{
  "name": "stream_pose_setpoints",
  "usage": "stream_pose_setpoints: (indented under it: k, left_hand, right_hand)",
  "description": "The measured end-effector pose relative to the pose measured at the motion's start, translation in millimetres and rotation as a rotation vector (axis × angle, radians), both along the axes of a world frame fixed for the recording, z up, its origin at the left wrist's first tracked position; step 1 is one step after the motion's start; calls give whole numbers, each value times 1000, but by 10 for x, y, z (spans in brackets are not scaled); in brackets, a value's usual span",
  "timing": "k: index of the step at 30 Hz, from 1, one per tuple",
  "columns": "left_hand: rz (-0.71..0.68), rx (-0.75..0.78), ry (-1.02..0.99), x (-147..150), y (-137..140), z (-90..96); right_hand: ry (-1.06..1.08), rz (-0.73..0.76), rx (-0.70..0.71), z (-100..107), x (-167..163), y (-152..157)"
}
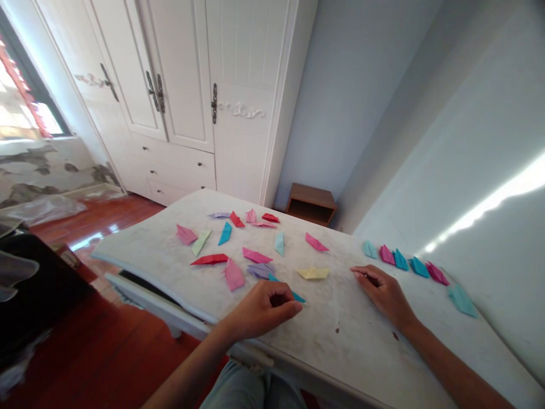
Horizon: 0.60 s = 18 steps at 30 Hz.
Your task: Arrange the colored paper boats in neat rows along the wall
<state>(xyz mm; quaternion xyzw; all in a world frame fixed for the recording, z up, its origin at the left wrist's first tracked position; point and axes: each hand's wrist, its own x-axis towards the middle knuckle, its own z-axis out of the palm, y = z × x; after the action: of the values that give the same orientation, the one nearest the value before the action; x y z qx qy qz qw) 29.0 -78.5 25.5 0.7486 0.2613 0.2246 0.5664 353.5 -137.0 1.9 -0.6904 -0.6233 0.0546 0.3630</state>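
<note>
My left hand (261, 309) is over the front of the table with curled fingers, its thumb and index finger nearly meeting. A blue folded paper piece (298, 297) shows partly behind its fingers; I cannot tell whether they grip it. My right hand (383, 292) rests further right, thumb and fingertips pressed together with no paper seen in them. A yellow folded paper boat (314, 274) lies between the hands. Left of it are a purple folded piece (260, 270), a magenta one (256, 255), a pink one (233, 275) and a red one (210, 259).
Several more folded papers are scattered toward the table's far side, including a light green one (201, 242). A row with a teal piece (462, 300) runs along the right wall. Behind the white table (145, 238) stand a white wardrobe (242, 153) and a brown box shelf (313, 196).
</note>
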Motion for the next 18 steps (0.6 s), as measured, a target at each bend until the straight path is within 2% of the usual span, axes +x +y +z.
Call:
stream_pose_setpoints:
  k: [4,8,11,15,18]
  left_hand:
    - [28,-41,-61,-32,1,-25]
    - [85,-72,-113,-59,8,-57]
    - [100,-113,-143,-68,20,-74]
    - [94,-165,-173,-75,23,-90]
    - [93,-180,-200,-82,20,-90]
  right_hand:
    - [-48,44,115,148,-323,306]
    - [-227,179,95,340,-792,925]
    - [-532,177,-142,419,-1116,1468]
    - [-647,168,-266,411,-1395,2031]
    - [-723,157,-340,383,-1479,2246]
